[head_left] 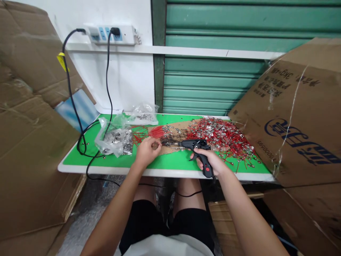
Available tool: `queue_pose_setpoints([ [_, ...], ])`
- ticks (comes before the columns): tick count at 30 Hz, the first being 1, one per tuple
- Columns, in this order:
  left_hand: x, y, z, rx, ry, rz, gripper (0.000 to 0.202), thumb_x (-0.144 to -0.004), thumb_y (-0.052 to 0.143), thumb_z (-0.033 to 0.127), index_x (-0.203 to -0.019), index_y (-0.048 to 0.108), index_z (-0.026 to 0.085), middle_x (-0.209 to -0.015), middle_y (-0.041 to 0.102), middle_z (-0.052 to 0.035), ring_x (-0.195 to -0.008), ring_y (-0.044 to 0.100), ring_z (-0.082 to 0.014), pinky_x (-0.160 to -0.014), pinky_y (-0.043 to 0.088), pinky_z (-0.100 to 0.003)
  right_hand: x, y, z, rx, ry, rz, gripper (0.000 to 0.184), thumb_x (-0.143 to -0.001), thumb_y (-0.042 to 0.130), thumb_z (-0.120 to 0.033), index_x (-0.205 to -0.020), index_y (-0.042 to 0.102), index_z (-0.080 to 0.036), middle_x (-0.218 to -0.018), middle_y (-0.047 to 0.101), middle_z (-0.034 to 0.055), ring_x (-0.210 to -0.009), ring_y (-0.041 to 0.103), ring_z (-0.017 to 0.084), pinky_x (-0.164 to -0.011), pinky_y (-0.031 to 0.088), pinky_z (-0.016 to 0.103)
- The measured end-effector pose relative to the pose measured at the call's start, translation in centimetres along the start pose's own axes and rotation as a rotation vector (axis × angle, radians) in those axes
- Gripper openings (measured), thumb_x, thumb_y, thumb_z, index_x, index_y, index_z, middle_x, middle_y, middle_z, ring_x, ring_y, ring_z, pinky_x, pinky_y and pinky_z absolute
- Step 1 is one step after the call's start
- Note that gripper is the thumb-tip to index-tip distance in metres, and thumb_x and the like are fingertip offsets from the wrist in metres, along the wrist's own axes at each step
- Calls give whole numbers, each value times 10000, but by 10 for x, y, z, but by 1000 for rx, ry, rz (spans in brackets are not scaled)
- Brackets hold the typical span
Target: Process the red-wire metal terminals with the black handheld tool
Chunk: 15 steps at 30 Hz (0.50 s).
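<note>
My right hand (211, 161) grips a black soldering gun (195, 144) with a red button on its handle, its thin metal tip pointing left. Close to that tip, my left hand (147, 151) pinches its thumb and fingers together around something too small to make out. Beneath both lies a brown cardboard sheet (173, 149) with dark scorch-like marks. A row of red wires with metal ends (157, 132) rests on it just beyond my left hand. To the right spreads a large heap of red wires with shiny metal terminals (221, 135).
Left on the green tabletop (80, 156) sits an open plastic bag of small metal parts (118, 140); another clear bag (144, 115) lies behind. Black cables hang from a wall power strip (114, 34). Large cardboard boxes flank the table, including a printed one (301, 117) at right.
</note>
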State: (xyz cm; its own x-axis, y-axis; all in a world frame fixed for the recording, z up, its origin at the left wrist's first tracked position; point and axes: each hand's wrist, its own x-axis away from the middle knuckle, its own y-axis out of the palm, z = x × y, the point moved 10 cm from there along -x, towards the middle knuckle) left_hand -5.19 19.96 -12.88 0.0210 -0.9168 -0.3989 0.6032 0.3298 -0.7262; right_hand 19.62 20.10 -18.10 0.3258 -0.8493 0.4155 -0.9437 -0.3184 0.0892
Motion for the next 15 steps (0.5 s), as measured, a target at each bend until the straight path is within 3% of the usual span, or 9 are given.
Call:
queue_pose_setpoints([
  [15,4,8,-2,-2,-11,-16,100,-828,625,242,-776,691,186,-695,575,-20,-728,544,-161,-730,450,-283,0,-5,5,21,34,23,353,-809,646,-477,-708,695,-142,-405,521,21,-323,425,107,-335,305,219],
])
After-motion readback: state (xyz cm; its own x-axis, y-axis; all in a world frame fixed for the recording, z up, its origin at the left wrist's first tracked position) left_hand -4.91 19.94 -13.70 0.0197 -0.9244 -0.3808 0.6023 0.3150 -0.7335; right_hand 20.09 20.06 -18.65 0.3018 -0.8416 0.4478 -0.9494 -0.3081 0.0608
